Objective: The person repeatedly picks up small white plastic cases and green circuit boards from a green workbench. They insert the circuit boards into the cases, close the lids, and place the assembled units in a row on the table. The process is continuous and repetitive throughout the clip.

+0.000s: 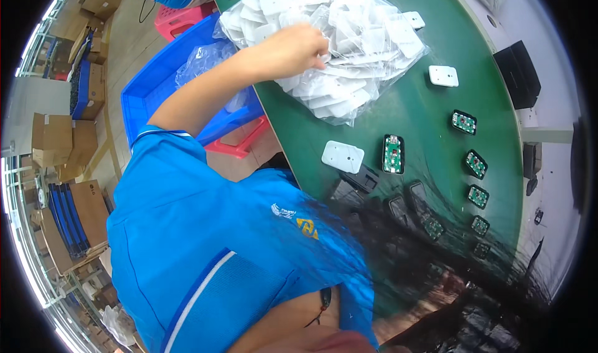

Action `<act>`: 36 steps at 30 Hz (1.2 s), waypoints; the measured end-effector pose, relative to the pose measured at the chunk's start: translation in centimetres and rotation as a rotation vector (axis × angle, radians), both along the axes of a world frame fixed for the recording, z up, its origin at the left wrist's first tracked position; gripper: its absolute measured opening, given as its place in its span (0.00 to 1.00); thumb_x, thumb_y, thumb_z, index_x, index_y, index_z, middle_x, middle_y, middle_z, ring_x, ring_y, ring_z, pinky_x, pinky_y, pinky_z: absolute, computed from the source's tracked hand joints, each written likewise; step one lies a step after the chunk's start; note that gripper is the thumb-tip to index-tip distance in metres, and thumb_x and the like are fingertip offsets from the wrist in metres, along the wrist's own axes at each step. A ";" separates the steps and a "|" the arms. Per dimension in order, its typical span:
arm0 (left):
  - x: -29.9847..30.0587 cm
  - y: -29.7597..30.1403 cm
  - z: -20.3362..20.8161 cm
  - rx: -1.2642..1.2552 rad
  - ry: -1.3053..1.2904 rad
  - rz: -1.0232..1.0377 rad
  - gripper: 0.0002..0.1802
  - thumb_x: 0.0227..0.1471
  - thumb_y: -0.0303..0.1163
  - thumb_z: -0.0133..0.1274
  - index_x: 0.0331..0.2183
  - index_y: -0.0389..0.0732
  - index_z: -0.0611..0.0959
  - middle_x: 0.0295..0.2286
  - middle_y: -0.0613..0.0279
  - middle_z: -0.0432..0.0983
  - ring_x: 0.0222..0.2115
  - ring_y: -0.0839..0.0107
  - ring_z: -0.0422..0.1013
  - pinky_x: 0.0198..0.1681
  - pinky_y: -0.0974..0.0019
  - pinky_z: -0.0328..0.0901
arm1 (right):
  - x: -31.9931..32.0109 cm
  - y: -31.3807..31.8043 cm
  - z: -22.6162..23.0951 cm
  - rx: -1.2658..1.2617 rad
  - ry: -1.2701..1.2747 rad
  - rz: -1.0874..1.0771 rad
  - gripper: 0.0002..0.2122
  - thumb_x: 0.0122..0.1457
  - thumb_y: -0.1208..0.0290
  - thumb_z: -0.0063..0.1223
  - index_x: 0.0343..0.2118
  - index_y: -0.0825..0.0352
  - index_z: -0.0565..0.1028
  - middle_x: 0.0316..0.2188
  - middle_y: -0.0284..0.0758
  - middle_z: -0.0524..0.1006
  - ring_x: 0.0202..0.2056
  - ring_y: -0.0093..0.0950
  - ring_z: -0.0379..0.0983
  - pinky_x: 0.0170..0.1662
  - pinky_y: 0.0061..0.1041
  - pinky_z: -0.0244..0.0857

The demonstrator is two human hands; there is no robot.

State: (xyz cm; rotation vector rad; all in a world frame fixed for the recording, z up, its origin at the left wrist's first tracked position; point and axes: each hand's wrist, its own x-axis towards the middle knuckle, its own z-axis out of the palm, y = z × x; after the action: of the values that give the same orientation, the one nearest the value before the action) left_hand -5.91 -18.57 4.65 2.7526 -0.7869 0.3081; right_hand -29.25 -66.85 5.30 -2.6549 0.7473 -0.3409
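Note:
My left hand reaches over a clear plastic bag heaped with white plastic covers. Its fingers are curled down at the pile, and whatever they grip is hidden. Under dark hanging strands, what seems to be my right hand shows at the lower right, with its fingers obscured. A loose white cover lies near the table's edge. Beside it sits a black case with a green circuit board. Several more black cases with boards, such as one case, run along the table's right side.
The green table curves along the right. Another white cover lies beyond the bag. A blue bin holding clear plastic stands left of the table, above a pink stool. A black box is at the far right; cartons stand at left.

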 end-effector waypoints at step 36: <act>-7.4 -18.9 0.9 -0.752 0.359 -0.427 0.10 0.46 0.22 0.54 0.35 0.38 0.77 0.25 0.58 0.70 0.21 0.62 0.70 0.23 0.65 0.66 | 9.4 13.0 2.0 1.028 -0.263 0.408 0.03 0.54 0.80 0.55 0.31 0.71 0.73 0.29 0.30 0.70 0.28 0.15 0.64 0.32 0.13 0.59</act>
State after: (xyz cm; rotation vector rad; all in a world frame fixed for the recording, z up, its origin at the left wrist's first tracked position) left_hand -13.27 -37.49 5.58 1.8174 -0.8980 0.0053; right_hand -19.86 -53.89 7.26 -1.6718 0.1753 -0.1246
